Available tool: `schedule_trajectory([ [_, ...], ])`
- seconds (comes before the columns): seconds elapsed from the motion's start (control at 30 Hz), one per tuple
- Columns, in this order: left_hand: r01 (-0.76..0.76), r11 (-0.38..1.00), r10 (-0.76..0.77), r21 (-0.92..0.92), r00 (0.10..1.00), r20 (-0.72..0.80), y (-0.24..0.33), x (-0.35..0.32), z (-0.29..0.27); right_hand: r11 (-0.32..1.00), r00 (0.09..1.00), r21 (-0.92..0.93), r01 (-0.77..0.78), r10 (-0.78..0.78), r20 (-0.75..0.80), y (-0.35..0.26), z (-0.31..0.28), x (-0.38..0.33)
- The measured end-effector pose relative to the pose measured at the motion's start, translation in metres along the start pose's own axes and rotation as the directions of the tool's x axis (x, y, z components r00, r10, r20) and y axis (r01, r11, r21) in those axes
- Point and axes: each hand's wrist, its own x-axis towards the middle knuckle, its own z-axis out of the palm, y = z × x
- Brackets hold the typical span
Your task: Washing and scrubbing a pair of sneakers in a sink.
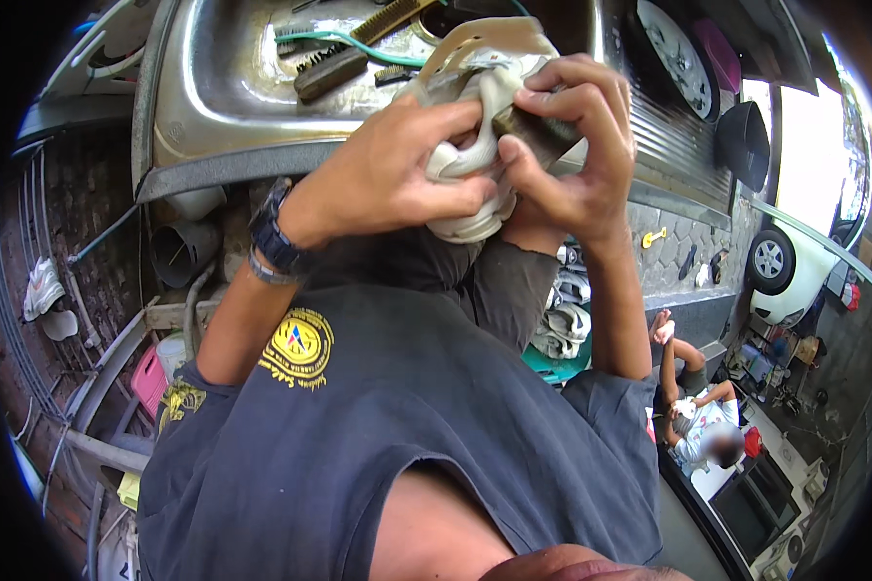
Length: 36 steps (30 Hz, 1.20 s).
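Head view, looking down: a big metal sink (218, 121) sits at the top. Lower down, to the right, a green tub (552, 370) has some shoes (564, 324) in it. One pale shoe (499, 89) is up in the air, over the front edge of the sink and above the shorts (515, 283). The left grip (402, 165) is closed around this shoe. The right grip (591, 150) is pinching a dark block (541, 137) against it. The block may be a brush, but its underside is hidden, so I can't be sure. Behind the shoe, a long brush (389, 21), a dark brush (332, 75) and a thin green hose (360, 45) lie in the sink.

It looks like the scrubbing step. I think the next move needs the left grip to keep the shoe steady while the right rubs the block along it.
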Motion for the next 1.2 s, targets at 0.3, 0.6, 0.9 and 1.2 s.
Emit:
schedule_trajectory([
  [0.3, 0.066, 0.998, -0.065, 0.017, 0.997, -0.041, 0.002, -0.029, -0.008, 0.993, 0.994, 0.055, -0.106, 0.106, 0.013, 0.003, 0.011, 0.005],
  [0.6, -0.018, 0.998, 0.025, 0.059, 0.993, -0.115, 0.001, -0.025, 0.004, 0.991, 0.997, 0.123, 0.055, -0.06, 0.045, -0.035, 0.009, 0.001],
  [0.9, -0.008, 0.994, 0.018, 0.107, 0.996, -0.091, -0.005, -0.022, 0.005, 0.997, 0.995, 0.052, 0.051, -0.046, -0.09, -0.017, 0.013, -0.004],
  [1.2, -0.049, 0.994, 0.053, 0.098, 0.998, -0.037, -0.001, -0.019, 0.01, 0.99, 0.99, 0.035, 0.139, -0.14, 0.008, -0.047, 0.015, -0.008],
])
